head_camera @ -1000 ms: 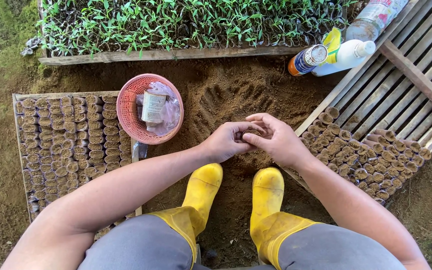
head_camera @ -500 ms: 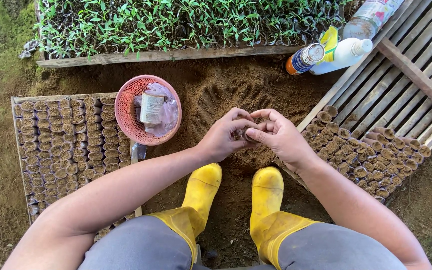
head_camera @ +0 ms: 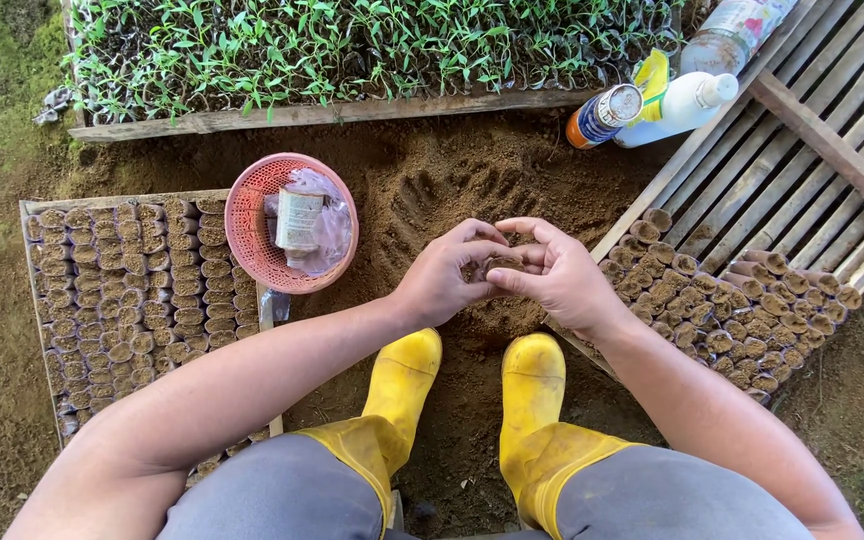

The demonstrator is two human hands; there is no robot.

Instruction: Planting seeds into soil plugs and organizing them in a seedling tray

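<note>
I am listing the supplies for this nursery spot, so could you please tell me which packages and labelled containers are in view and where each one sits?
Small packet: in the pink basket, pale rectangular pack inside clear plastic.
Can: lying top right beside the soil, orange body, pale round end.
White bottle: lying beside the can, white cap, yellow label.
Clear bottle: top right corner on the slats, colourful label.

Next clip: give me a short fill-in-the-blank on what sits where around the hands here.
1. Both hands, left hand and right hand, meet around one small soil-filled ____.
2. The round basket holding a packet is ____ in colour.
3. The boots below the hands are ____.
4. The tray of green seedlings lies along the ____ edge of the view.

Missing words: pot; pink; yellow; top
</note>
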